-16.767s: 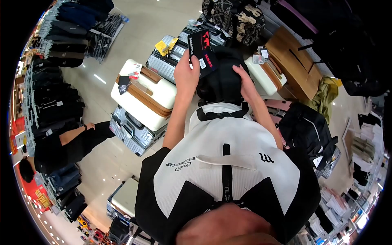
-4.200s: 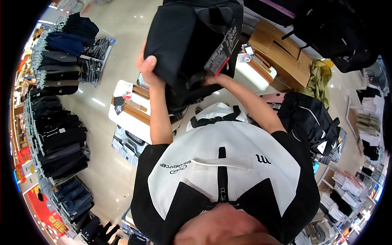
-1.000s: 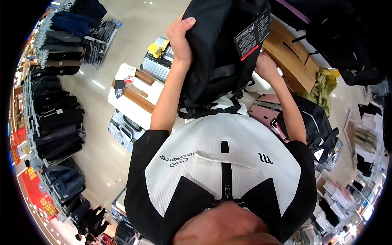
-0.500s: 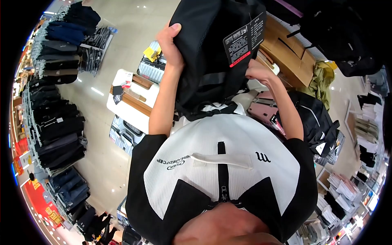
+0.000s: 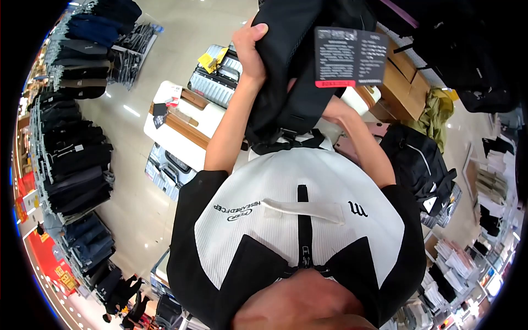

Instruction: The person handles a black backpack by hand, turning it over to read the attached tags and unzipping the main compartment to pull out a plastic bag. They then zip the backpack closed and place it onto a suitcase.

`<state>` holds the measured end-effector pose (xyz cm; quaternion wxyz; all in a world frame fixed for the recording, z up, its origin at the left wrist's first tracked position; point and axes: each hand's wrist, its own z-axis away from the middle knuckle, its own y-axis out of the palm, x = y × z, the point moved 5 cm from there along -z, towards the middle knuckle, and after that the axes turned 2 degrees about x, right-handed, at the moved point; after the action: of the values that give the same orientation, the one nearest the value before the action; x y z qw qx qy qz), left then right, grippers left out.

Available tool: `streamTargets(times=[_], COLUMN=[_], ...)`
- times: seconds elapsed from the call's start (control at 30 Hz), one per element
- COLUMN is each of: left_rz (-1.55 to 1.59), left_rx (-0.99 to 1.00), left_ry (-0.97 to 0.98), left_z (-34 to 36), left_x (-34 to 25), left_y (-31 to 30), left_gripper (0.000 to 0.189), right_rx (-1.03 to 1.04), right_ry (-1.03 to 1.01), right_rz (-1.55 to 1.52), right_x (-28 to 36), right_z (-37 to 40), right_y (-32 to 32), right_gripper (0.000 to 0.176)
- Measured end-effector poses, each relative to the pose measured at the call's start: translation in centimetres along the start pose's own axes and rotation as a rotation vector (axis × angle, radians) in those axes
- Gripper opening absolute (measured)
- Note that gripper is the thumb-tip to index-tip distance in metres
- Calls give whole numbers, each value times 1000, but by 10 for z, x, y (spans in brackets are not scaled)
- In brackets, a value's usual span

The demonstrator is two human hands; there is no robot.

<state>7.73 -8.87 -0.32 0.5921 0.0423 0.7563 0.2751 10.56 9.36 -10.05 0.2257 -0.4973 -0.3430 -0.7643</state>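
A black backpack (image 5: 283,60) is held up before my chest, its straps and buckle hanging near my shirt. My left hand (image 5: 252,52) grips its left edge, thumb on top and fingers behind. My right hand (image 5: 336,111) is at the lower right, its fingers mostly hidden behind a black flap of the bag. A bit of skin shows in the gap on the flap's far side. A dark printed hang tag (image 5: 349,58) with a red strip dangles over the front of the bag.
White-and-brown suitcase (image 5: 184,118) and silver suitcases (image 5: 212,85) stand on the left, below the bag. To the right are a cardboard box (image 5: 404,88), an olive cloth (image 5: 437,115) and another black backpack (image 5: 415,159). Clothes racks (image 5: 77,159) line the far left.
The backpack and both hands have shifted right. The hang tag has swung right and now faces flatter. My right hand has moved slightly left and lower, its fingers going behind the flap.
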Motion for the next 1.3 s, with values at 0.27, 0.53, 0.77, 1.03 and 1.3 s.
streamTargets(times=[0.27,0.53,0.77,1.03,1.3], left_rz=[24,-268,-323,-381,-275], left_rx=[-55,69,-53,-143,-170], left_ry=[252,646,774,612,457], left_z=[6,7,21,41,35], left_x=[-62,-83,-88,-66,-46], left_y=[-8,13,10,-10,-16], left_gripper=[47,33,33,25,22], right_rx=[-500,-398,-526,58,-25], right_ry=[68,-627,-428,145,144], right_rz=[-38,859,1723,1911,1760], right_x=[23,128,76,57,47], right_z=[73,71,-36,-55,-39], right_y=[-90,35,51,35,9], right_gripper=[20,19,14,17,20])
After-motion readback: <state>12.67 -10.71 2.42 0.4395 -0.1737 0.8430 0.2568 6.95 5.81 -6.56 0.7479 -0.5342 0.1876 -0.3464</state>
